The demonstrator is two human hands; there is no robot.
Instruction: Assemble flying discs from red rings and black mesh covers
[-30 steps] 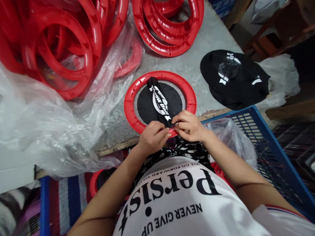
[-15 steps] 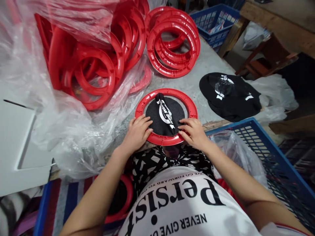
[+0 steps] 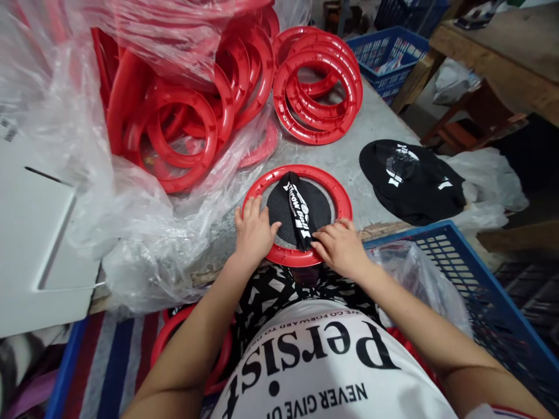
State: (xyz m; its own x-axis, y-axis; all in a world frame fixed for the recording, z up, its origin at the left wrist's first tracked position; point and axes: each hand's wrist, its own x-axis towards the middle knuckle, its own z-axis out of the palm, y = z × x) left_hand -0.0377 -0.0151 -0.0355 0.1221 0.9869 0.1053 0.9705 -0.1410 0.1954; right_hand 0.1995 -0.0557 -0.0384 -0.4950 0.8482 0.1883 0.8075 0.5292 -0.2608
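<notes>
In front of me a red plastic ring lies at the table's near edge. Inside it sits a round black mesh fabric piece, its middle folded into a raised strip with white "Throw Ball" lettering. Grey tabletop shows between fabric and ring on the right. My left hand rests over the ring's left side, fingers flat and thumb apart, its thumb tip at the fabric's edge. At the lower right, my right hand has bent fingers pinching the fabric's edge by the strip's lower end, above the ring.
A stack of red rings stands behind, beside a clear plastic bag full of more rings. Black printed fabric pieces lie at the right. A blue crate is by my right arm; a white box stands left.
My left hand has shifted up along the ring, fingers now over its left side. My right fingers have closed in on the strip's lower end. The view has shifted slightly.
</notes>
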